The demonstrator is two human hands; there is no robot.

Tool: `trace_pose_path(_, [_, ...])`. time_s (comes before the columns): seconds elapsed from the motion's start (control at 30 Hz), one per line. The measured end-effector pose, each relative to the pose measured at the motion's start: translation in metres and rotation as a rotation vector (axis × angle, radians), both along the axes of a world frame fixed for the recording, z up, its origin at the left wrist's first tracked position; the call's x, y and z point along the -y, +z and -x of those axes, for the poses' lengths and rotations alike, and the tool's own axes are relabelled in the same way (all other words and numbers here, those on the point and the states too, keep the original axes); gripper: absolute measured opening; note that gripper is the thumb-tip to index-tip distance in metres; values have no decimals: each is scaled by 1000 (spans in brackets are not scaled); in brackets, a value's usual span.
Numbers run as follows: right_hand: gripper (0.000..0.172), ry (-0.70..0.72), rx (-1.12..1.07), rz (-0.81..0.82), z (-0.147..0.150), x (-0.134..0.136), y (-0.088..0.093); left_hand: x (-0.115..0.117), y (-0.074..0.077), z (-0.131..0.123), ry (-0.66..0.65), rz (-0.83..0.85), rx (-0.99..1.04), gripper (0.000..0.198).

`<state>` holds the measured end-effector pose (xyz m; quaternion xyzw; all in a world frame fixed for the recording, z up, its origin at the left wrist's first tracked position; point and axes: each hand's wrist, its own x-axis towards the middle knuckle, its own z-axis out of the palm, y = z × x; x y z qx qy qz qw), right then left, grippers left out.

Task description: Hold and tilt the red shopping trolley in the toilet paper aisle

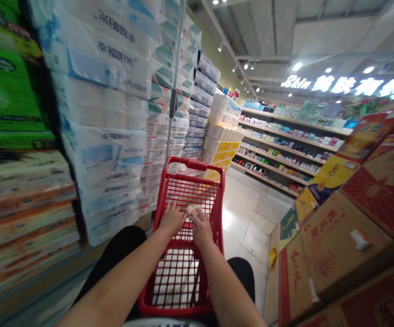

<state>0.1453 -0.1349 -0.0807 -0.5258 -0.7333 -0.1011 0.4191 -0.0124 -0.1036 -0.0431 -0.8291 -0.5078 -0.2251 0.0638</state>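
Between my knees stands a red plastic shopping basket with mesh walls, its raised handle frame at the far end. My left hand lies on the mesh with its fingers stretched out and holds nothing. Just right of it, my right hand has its fingers closed over a small crumpled whitish cloth or wipe, pressed against the mesh. Both hands are close together near the middle of the basket. The far side of the cloth is partly hidden by my fingers.
Tall stacks of wrapped tissue packs stand close on the left. Cardboard boxes are piled on the right. A tiled floor runs between them towards shelves of small goods. A thin grey pole rises behind the basket.
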Motion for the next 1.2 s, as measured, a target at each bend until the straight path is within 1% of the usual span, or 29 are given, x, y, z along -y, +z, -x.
trace_pose_path(0.07, [51, 20, 21, 1, -2, 0, 1, 1, 1, 0, 4, -2, -4, 38])
trace_pose_path(0.2, [47, -187, -128, -54, -3, 1, 6, 2, 2, -2, 31, -17, -11, 40])
trace_pose_path(0.23, [47, -188, -126, -53, -2, 2, 7, 3, 3, -2, 33, -24, -14, 40])
trace_pose_path(0.33, [51, -31, 10, -1, -1, 6, 11, 2, 3, -1, 30, -40, -28, 38])
trace_pose_path(0.37, [53, -7, 41, 17, -1, 7, 12, 2, 3, -1, 30, -43, -32, 37])
trace_pose_path(0.4, [53, -25, 41, 28, -1, 7, 13, 2, 2, -1, 29, -46, -34, 38])
trace_pose_path(0.5, [52, -167, -18, 33, -3, 8, 15, 3, 2, 0, 22, -55, -20, 40])
trace_pose_path(0.53, [53, -163, -4, 29, -3, 8, 15, 3, 1, 0, 22, -55, -10, 40])
trace_pose_path(0.63, [57, -6, 106, 15, -2, 9, 16, 2, 1, 0, 32, -46, -3, 38])
trace_pose_path(0.67, [59, 19, 112, 11, -1, 10, 17, 2, 0, -1, 37, -45, -7, 37])
trace_pose_path(0.7, [61, 5, 91, 7, -1, 11, 18, 2, 0, -1, 38, -47, -13, 37])
trace_pose_path(0.77, [64, -87, 15, -4, 1, 14, 21, 2, 0, -1, 35, -56, -18, 38])
trace_pose_path(0.8, [65, -110, 2, -5, 2, 16, 23, 1, 0, 0, 32, -61, -18, 39])
trace_pose_path(0.83, [65, -94, 19, -3, 3, 17, 24, 1, -1, 0, 29, -65, -19, 39])
trace_pose_path(0.87, [64, -36, 65, 6, 5, 19, 25, 0, -1, 0, 25, -65, -22, 38])
trace_pose_path(0.93, [63, 132, 181, 24, 7, 20, 26, 0, -1, 1, 17, -58, -31, 37])
trace_pose_path(0.97, [63, 184, 209, 25, 8, 20, 26, -1, -1, 1, 13, -53, -33, 36])
trace_pose_path(1.0, [64, 188, 200, 19, 8, 19, 25, 0, -1, 1, 10, -50, -30, 36])
trace_pose_path(1.03, [64, 147, 158, 10, 7, 18, 24, 0, 0, 1, 10, -48, -21, 36])
trace_pose_path(1.13, [63, -67, 0, -3, 4, 16, 22, 1, 1, 1, 10, -49, 6, 39])
trace_pose_path(1.17, [61, -81, -7, 2, 3, 16, 22, 1, 1, 1, 11, -49, 8, 38])
trace_pose_path(1.2, [60, -45, 20, 11, 3, 16, 22, 1, 1, 1, 10, -48, 6, 37])
